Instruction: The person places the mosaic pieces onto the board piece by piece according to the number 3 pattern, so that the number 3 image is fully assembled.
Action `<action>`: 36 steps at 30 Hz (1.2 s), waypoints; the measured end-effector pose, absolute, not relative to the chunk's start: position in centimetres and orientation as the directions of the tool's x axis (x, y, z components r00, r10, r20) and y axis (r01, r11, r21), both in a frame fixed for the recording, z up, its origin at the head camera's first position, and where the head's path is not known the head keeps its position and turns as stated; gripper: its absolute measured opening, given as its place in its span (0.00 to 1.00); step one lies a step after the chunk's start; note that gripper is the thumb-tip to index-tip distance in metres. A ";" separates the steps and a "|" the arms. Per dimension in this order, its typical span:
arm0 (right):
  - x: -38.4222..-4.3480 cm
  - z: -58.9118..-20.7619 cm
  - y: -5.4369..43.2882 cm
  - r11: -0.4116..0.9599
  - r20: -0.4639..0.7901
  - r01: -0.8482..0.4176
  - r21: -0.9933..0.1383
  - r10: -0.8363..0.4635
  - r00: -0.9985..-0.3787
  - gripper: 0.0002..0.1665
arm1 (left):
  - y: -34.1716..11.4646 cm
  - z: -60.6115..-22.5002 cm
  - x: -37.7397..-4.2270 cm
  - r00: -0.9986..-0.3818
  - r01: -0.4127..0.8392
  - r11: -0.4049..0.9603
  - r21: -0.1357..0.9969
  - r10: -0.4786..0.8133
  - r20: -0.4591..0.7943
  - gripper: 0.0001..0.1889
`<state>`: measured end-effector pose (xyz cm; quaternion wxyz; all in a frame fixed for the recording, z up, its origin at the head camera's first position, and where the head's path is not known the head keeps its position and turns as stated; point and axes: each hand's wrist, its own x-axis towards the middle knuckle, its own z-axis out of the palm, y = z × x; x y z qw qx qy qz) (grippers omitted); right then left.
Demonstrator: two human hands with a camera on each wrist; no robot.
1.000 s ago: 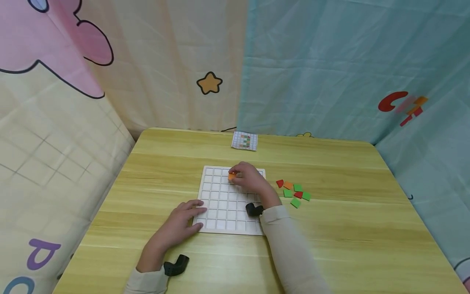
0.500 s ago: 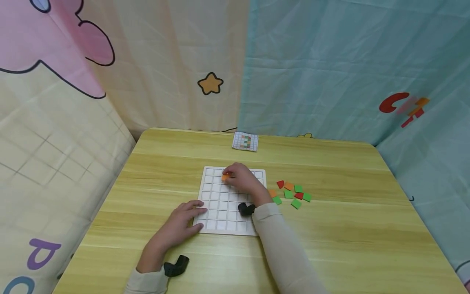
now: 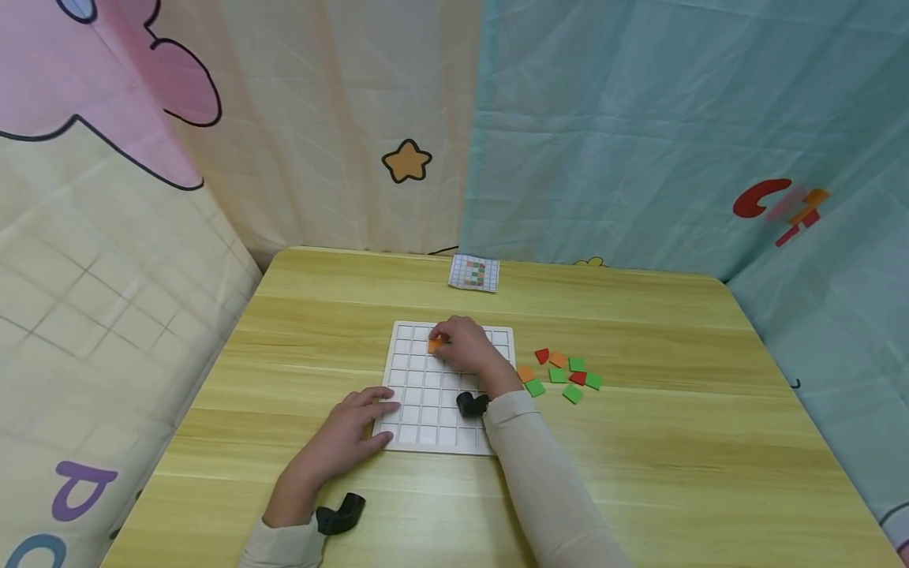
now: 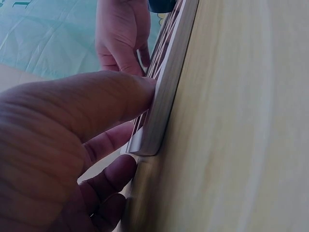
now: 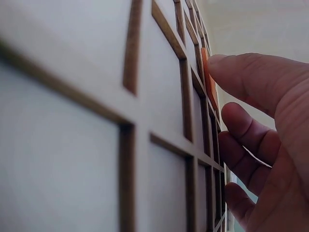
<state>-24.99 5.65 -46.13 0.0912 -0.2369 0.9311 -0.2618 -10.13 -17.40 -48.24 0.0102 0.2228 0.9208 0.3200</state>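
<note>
A white grid board (image 3: 426,394) with raised cell walls lies on the table. My right hand (image 3: 465,347) is over its far part and pinches an orange square tile (image 3: 435,345) at a cell near the top. In the right wrist view the thumb is against the orange tile (image 5: 208,77), which sits against the grid walls; whether it is fully down in a cell I cannot tell. My left hand (image 3: 348,430) rests at the board's left edge with fingers spread, thumb and fingertips touching the rim (image 4: 164,101).
Right of the board lie loose tiles: several green squares (image 3: 572,394), orange squares (image 3: 559,360) and red pieces (image 3: 543,356) with a curved side. A printed pattern card (image 3: 473,274) lies at the table's back edge. Curtains hang behind the table (image 3: 675,442).
My right hand has shifted slightly left with the orange tile, to a cell further left. An orange and a green tile beside the board have come into view from behind the wrist. The left hand stays put.
</note>
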 end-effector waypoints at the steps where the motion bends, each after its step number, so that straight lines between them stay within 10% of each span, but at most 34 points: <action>1: -25.0 -46.1 5.7 0.752 -0.050 -0.387 -0.534 -0.485 -0.873 0.13 | -17.4 -48.2 -10.1 -0.900 0.404 0.694 0.596 0.417 0.124 0.22; 36: -22.9 -44.6 10.8 0.717 0.006 -0.306 -0.626 -0.389 -0.921 0.15 | -17.5 -48.3 -10.1 -0.898 0.415 0.680 0.605 0.414 0.150 0.21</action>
